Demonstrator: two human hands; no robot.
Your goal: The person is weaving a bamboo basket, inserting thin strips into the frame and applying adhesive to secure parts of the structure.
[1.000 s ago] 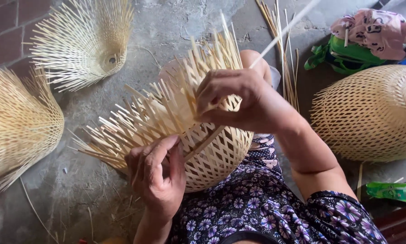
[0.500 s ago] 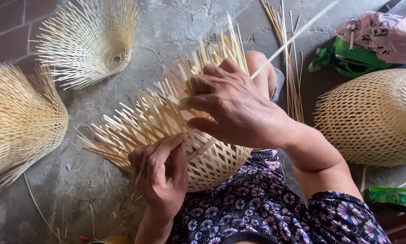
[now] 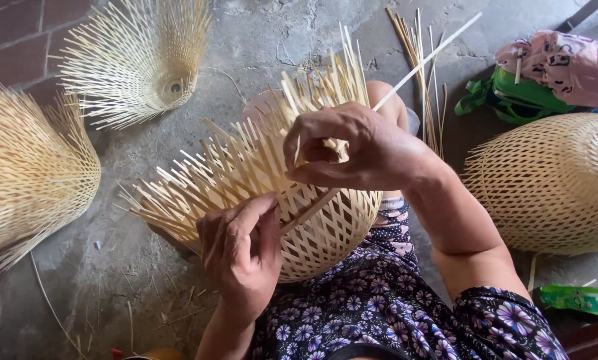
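A half-woven bamboo basket (image 3: 325,227) rested on the person's lap, its rounded woven base toward the body and its loose bamboo strips (image 3: 245,167) fanning up and to the left over the concrete floor (image 3: 265,47). The right hand (image 3: 352,150) was curled over the upper edge of the weave, thumb and forefinger pinched on one strip. The left hand (image 3: 242,250) lay below it at the lower left margin of the weave, fingers bent and pressing on the strips there; whether it gripped one strip could not be told.

The unwoven strip ends reached out to the left, stopping short of a flared unfinished basket (image 3: 32,173) at the left border. A second unfinished basket (image 3: 145,60), splayed open, lay at upper left, well apart from the work, with bare floor between. To the right, a finished woven basket (image 3: 545,180) lay on its side near the right forearm, a narrow gap of floor separating them. A bundle of spare bamboo slats (image 3: 422,73) lay on the floor beyond the right hand, one long slat angled toward the upper right. A green bag (image 3: 519,97) under pink cloth (image 3: 559,60) occupied the upper right corner. A green packet (image 3: 579,299) lay at lower right.
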